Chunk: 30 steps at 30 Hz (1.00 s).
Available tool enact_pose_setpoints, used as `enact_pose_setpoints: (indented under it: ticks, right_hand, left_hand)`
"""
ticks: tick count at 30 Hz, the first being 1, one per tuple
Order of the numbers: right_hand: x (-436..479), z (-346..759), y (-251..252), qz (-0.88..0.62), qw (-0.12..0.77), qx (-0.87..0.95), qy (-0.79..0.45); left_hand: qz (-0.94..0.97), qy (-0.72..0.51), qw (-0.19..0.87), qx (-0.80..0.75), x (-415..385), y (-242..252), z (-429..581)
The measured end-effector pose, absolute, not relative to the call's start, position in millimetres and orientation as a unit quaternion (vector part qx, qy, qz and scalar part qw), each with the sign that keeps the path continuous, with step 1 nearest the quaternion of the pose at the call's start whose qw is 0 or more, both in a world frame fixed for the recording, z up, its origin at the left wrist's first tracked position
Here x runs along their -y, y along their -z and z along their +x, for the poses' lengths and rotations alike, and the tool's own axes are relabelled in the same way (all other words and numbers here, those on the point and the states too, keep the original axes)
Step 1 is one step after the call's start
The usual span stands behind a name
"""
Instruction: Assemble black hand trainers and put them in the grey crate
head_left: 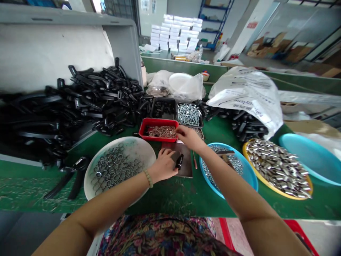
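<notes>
My left hand [164,166] is closed around a small black part [179,162] with a dark grey flat piece, held over a brown metal plate [185,172]. Most of that part is hidden by the fingers. At the right end of a red tray [144,135], the fingertips of my right hand [190,138] are pinched together. Thin copper-coloured wire pieces [162,131] fill this tray. Whatever the right fingertips hold is too small to make out. A white dish [92,167] of metal rings [114,170] lies left of my left hand.
Black handles [101,92] heap out of a grey bin [128,46]. Silver screws [189,114] fill a black tray behind my right hand. Right of it stand a blue basin [253,179] of small metal parts and a yellow basin [282,193] of shiny cylinders. A spring-loaded hand tool [77,174] lies front left.
</notes>
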State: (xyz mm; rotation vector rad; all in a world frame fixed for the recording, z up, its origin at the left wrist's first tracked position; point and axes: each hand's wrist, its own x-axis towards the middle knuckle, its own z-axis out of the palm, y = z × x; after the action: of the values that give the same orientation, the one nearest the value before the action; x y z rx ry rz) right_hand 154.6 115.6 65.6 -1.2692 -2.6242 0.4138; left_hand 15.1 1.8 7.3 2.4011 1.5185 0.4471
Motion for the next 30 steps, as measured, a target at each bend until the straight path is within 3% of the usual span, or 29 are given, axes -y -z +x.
enact_pose_setpoints:
  ticks: [4, 7, 13, 23, 27, 30]
  right_hand:
    - [-73.1, 203.3, -46.8, -0.436, 0.169, 0.828, -0.308]
    - [-56.7, 217.7, -32.5, -0.453, 0.159, 0.814, -0.327]
    - [-55.3, 203.8, -29.8, -0.479, 0.078, 0.851, -0.201]
    - [-36.5, 197.6, -34.5, -0.443, 0.023, 0.893, -0.077]
    - [-31.0, 273.3, -30.2, -0.659, 0.011, 0.747, 0.088]
    - [-25.1, 321.3, -24.1, -0.743, -0.07, 0.662, 0.063]
  left_hand:
    - [0.818, -0.161, 0.147, -0.533, -4.5, -3.8, 19.7]
    - [0.816, -0.165, 0.142, -0.535, -3.9, -4.0, 20.6]
    - [0.816, -0.162, 0.137, -0.538, -2.8, -5.9, 21.9]
    - [0.817, -0.149, 0.131, -0.541, -2.7, -6.4, 22.3]
    - [0.82, -0.138, 0.135, -0.538, -2.4, -6.9, 21.8]
    - [0.818, -0.151, 0.134, -0.538, -2.5, -5.7, 21.2]
